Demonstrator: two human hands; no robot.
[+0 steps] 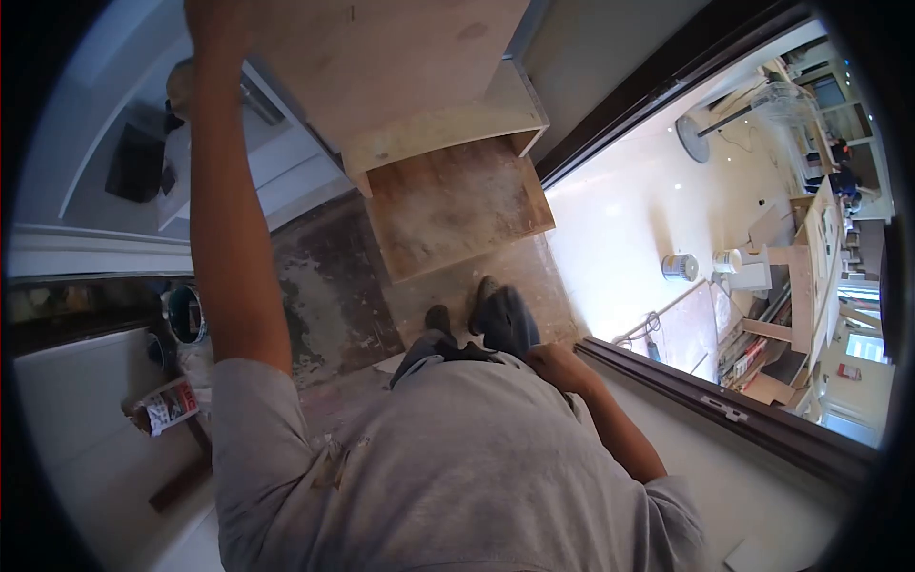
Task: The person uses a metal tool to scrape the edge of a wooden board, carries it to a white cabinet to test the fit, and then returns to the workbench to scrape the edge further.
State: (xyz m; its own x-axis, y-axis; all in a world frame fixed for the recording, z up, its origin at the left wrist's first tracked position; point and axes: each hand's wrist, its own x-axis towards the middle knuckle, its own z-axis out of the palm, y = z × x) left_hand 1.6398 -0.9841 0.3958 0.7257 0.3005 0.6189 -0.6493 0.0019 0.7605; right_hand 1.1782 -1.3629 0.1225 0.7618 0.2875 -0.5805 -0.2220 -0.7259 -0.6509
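My left arm reaches up along the left side of the view, and my left hand [219, 21] sits at the top edge near a large pale wooden panel [381, 67]; its fingers are cut off or hidden. Below the panel is an open wooden box [457, 200] with a dusty brown inner face. Down by my hip, my right hand [560, 369] is closed with the fingers curled in, beside my dark trousers [510, 319]. I cannot tell whether anything is inside that fist.
White cabinetry [276, 162] stands at left, above a stained dark floor patch [329, 286]. A dark door frame [667, 381] runs along the right. Beyond it are a bucket [680, 268], a wooden workbench [815, 276], a round fan base [693, 139] and a distant person [844, 181].
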